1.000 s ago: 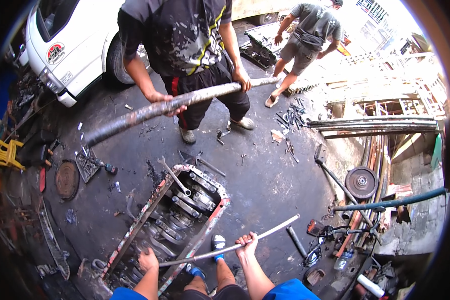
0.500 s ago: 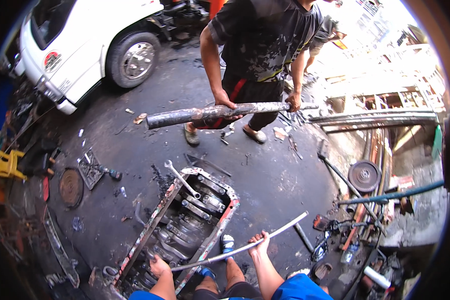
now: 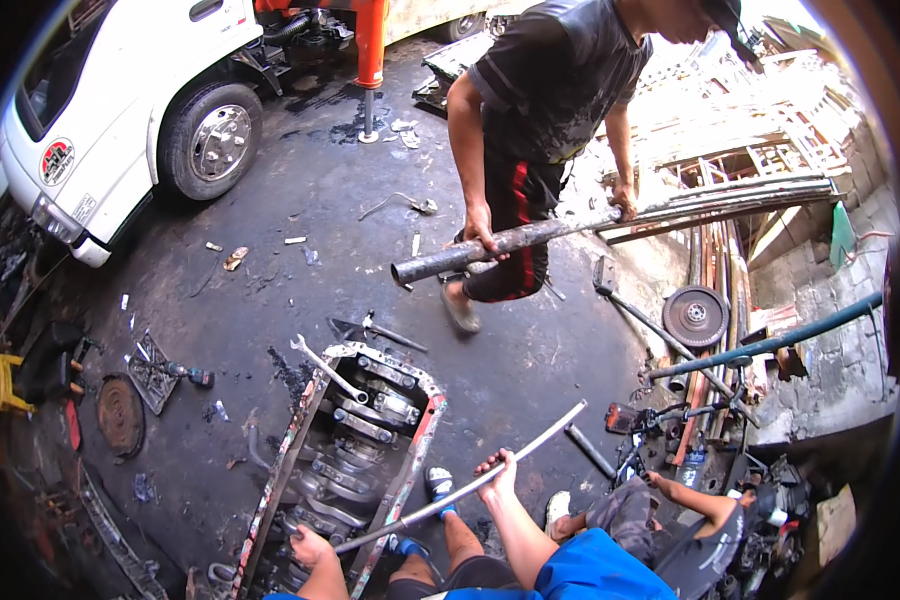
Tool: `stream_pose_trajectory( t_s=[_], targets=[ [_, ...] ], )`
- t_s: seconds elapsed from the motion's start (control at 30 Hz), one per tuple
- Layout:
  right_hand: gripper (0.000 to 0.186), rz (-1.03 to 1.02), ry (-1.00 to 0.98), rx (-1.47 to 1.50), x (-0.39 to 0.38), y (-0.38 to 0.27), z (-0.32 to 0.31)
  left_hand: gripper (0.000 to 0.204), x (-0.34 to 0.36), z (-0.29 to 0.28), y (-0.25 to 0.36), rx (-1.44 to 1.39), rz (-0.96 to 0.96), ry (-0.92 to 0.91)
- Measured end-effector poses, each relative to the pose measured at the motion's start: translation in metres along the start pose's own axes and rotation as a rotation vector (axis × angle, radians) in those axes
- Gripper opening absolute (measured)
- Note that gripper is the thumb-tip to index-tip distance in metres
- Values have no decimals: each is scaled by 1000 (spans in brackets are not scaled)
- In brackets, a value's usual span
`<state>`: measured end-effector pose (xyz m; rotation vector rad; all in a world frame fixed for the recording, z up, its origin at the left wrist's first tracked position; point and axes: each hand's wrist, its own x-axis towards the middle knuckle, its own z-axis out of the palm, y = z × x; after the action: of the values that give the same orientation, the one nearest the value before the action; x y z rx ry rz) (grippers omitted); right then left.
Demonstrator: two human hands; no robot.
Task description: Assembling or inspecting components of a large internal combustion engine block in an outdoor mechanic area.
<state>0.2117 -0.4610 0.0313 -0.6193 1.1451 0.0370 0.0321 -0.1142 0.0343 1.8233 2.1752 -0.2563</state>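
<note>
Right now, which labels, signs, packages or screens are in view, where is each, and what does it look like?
Round red, black and white emblem: front of the white truck, upper left.
Small pale rectangular plate: low on the truck's front, near the bumper.
No screens or packages clearly visible.

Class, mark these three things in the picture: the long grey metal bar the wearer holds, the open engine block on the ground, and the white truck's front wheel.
Long grey metal bar (image 3: 530, 447): head view, bare mid-shaft.
Open engine block (image 3: 355, 440): head view, exposed centre.
White truck's front wheel (image 3: 217, 141): head view, metal hub.
</note>
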Motion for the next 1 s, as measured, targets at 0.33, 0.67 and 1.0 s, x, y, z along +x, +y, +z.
stream_pose_trajectory(
  t_s=[0.33, 0.67, 1.0],
  targets=[
    [68, -4, -77, 164, -21, 1, -1, 50, 6, 5, -6, -44, -3, 23],
    [74, 37, -97, 9, -19, 3, -15, 52, -4, -1, 4, -9, -2, -31],
    [70, 32, -111, 33, -23, 2, 3, 71, -12, -14, 11, -37, 31, -99]
  ],
)
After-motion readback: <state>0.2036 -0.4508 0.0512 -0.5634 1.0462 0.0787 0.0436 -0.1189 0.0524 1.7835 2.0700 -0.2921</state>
